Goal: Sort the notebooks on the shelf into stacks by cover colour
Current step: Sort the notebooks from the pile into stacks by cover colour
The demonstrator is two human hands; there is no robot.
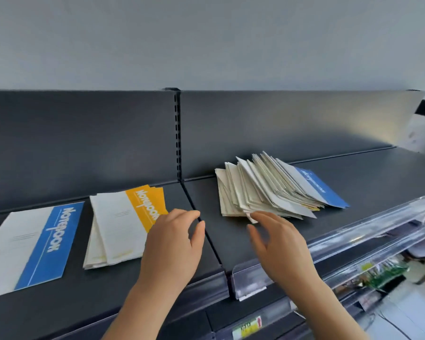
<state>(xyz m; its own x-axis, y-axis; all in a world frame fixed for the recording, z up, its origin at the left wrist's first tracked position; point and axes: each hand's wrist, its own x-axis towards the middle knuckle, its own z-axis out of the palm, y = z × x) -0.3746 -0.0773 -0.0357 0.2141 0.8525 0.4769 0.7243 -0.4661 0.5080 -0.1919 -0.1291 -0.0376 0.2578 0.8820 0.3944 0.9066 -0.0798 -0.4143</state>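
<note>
Dark grey metal shelf (378,177), clear plastic price rail (368,239) along its front: fanned pile of mixed notebooks (263,187) at right, blue-and-white notebook (35,246) at far left, yellow-and-white notebook stack (123,224) between. Left hand (173,246), fingers (182,214) loosely curved and empty, overlaps the yellow stack's right corner. Right hand (277,246), fingers spread and empty, fingertips (261,217) at the fanned pile's front edge; contact unclear.

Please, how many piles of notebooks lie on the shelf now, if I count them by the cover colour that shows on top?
Blue-topped pile: 1
Yellow-topped pile: 1
Fanned pile of mixed colours: 1
Total: 3 piles
</note>
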